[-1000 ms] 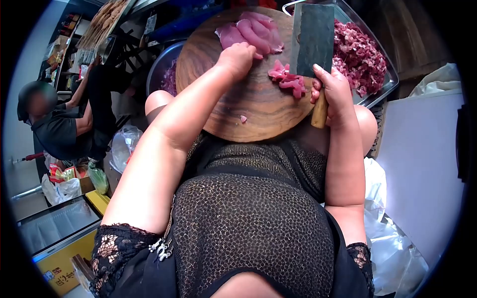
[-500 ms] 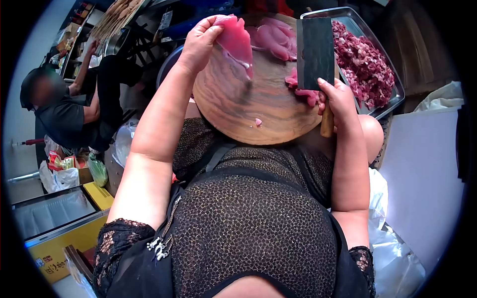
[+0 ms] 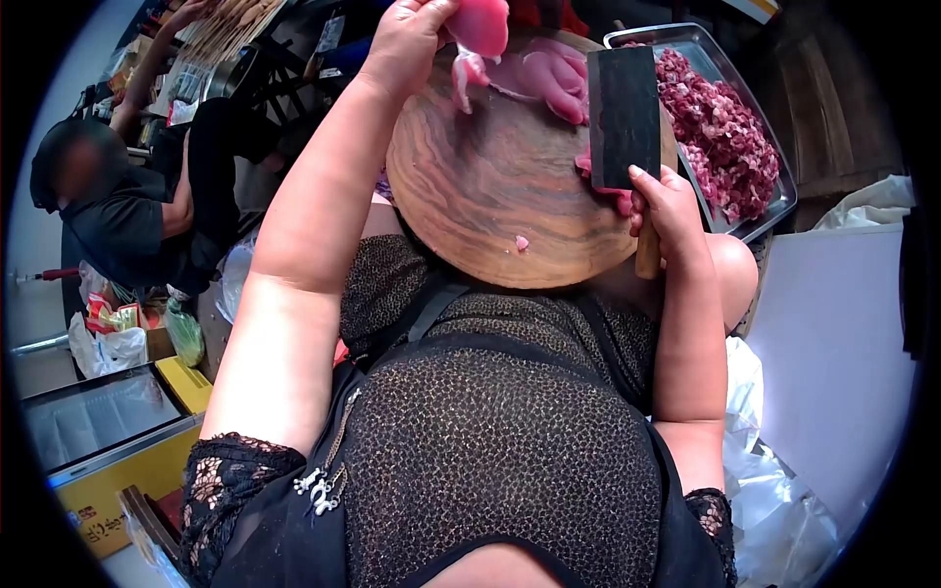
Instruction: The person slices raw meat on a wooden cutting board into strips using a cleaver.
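Pinched in my left hand (image 3: 412, 39) is a thin slice of raw meat (image 3: 479, 27), hanging over the far left edge of a round wooden chopping board (image 3: 500, 196). My right hand (image 3: 668, 211) grips the wooden handle of a cleaver (image 3: 624, 118), its broad dark blade pointing away from me above the board's right side. Under and beside the blade lie small strips of meat (image 3: 623, 202), partly hidden. A larger piece of pink meat (image 3: 551, 78) rests at the back of the board, and a tiny scrap (image 3: 521, 243) sits near the front edge.
A metal tray (image 3: 787, 186) heaped with chopped meat (image 3: 720, 127) stands to the right of the board. At left, a person in dark clothes (image 3: 118, 230) sits near a rack of skewers (image 3: 230, 39). A white panel (image 3: 833, 304) and plastic bags (image 3: 774, 490) are at right.
My left hand has moved up and away from me, lifting the meat slice toward the board's far edge. The cleaver has barely shifted. The seated person's arm has reached higher.
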The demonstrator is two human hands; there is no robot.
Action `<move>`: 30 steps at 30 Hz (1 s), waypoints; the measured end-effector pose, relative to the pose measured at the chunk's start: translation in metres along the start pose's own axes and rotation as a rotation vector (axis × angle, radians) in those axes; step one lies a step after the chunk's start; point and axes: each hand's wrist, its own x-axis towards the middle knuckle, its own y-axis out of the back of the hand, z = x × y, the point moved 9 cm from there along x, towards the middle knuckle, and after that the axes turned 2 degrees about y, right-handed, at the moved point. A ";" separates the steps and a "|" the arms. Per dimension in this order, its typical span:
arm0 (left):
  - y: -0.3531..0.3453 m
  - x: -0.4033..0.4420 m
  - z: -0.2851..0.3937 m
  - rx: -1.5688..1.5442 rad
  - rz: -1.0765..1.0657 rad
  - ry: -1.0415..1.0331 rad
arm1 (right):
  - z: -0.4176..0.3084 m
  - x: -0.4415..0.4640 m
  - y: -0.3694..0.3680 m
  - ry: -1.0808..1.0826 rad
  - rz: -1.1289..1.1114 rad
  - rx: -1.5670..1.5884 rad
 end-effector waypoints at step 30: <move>0.126 -0.115 -0.095 0.738 0.128 0.368 | -0.013 -0.035 -0.077 0.017 -0.247 -0.444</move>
